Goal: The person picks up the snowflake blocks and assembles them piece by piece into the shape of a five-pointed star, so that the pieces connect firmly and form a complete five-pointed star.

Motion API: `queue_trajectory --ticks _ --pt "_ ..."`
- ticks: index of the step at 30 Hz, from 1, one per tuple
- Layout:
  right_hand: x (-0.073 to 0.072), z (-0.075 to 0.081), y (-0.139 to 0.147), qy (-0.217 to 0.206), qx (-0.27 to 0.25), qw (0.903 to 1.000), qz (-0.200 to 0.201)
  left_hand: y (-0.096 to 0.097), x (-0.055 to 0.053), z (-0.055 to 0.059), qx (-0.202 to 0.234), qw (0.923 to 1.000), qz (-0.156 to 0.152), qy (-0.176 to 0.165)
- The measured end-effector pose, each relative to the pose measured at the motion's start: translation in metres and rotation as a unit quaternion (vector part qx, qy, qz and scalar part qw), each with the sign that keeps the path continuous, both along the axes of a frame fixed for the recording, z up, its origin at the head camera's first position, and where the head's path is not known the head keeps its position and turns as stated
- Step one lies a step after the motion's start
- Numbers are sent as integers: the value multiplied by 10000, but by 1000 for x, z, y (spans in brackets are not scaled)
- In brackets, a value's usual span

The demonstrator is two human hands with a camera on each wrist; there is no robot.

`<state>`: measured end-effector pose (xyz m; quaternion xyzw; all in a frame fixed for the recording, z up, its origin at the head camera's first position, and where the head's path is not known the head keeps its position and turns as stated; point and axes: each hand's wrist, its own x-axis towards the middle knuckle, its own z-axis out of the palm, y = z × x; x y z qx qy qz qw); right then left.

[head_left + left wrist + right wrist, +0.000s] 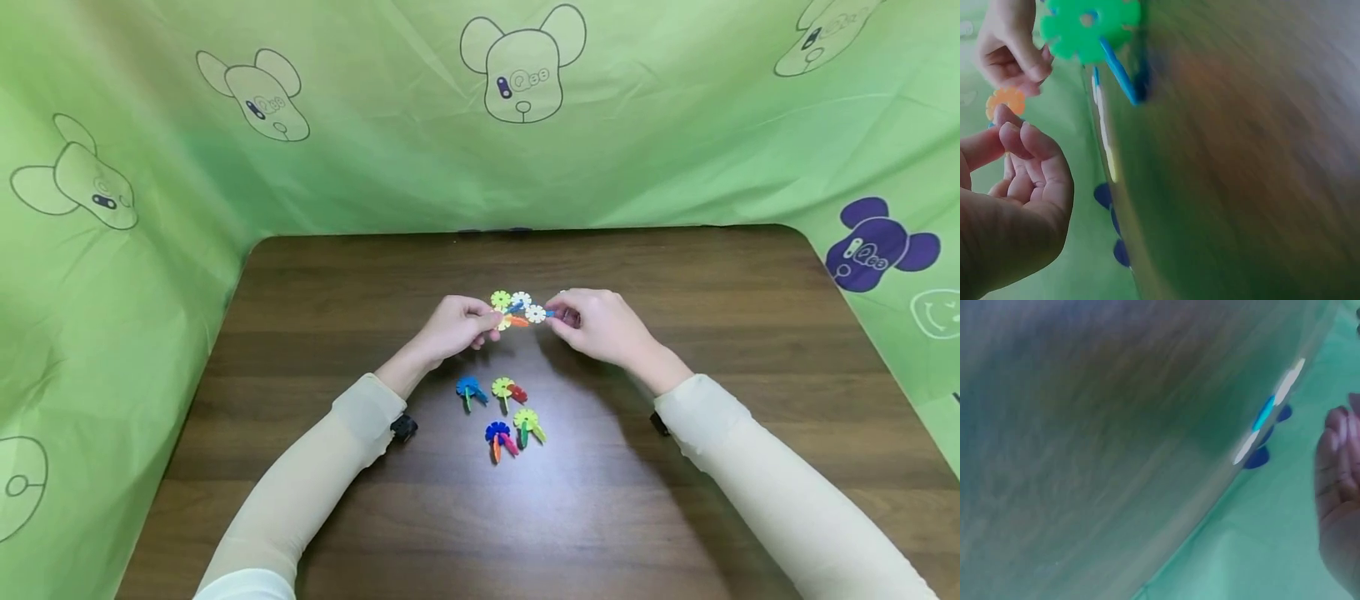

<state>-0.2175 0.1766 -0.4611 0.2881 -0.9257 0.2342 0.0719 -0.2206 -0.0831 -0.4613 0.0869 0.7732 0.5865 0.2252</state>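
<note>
Above the desk (337, 275), left grip (453, 327) is pinching a multicoloured disc cluster (519, 321), right grip (606, 327) is apparently pinching its blue end piece (551, 313); cluster is already looking partly linked, four smaller groups (502, 387) are lying separate on the desk, so joining is looking unfinished

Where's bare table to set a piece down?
Bare table shows between left sleeve and right sleeve, below the four disc clusters in the head view; also left of the left hand, right of the right hand, and along the green curtain. Crowded: those clusters, and between the hands, around the joined discs.
</note>
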Motion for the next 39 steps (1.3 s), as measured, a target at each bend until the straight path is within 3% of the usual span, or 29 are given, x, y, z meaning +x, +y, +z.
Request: queue_trajectory --ticks 3,8,20,25,30,39 --pt "-9 -1 1 -494 495 9967 -406 -9 0 -1 -45 9998 127 -144" --pt "-21 -5 -3 -1006 991 9873 -730 -17 2 -1 -107 9997 100 -178" --pt "-27 -3 -13 -1371 1194 9812 -646 -15 4 -2 -105 9998 -179 -80" --pt "-23 -1 -15 -1625 801 9821 -514 -15 4 -3 -120 9995 -274 -60" --pt "-11 3 -7 -1741 49 9839 -406 -13 5 -2 -158 9989 -430 -18" --pt "8 17 6 -2196 -1438 9629 -633 -6 7 -2 -382 9959 -719 401"
